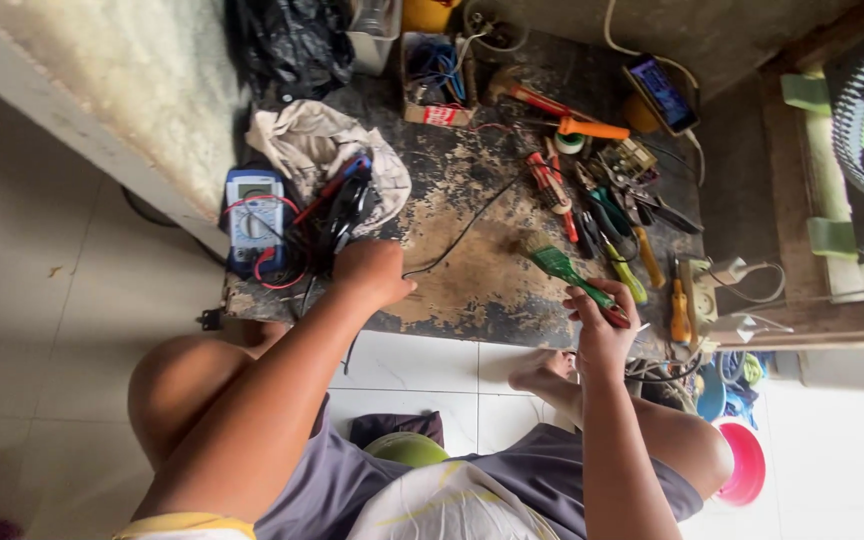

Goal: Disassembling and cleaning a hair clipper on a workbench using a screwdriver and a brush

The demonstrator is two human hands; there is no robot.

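Cleaning or brushing seems to be the step in hand: the right hand [600, 325] has its fingers closed round the handle of a green-bristled brush [564, 270], holding it just above the near edge of the bench [472, 270], bristles pointing toward the bench's middle. The left hand [372, 272] rests near the near-left corner with its fingers curled loosely; whether it grips the thin black wire [457, 240] running out from beneath it I cannot tell, since the knuckles hide the fingertips. Just beside it lie black probe leads [344, 212] and a blue multimeter [255, 220], with a crumpled cloth [317, 145] behind. Screwdrivers and pliers [592, 200] crowd the right edge. By my judgement, the next move calls for a steady left hand while the brush sweeps lightly, clear of the wire.
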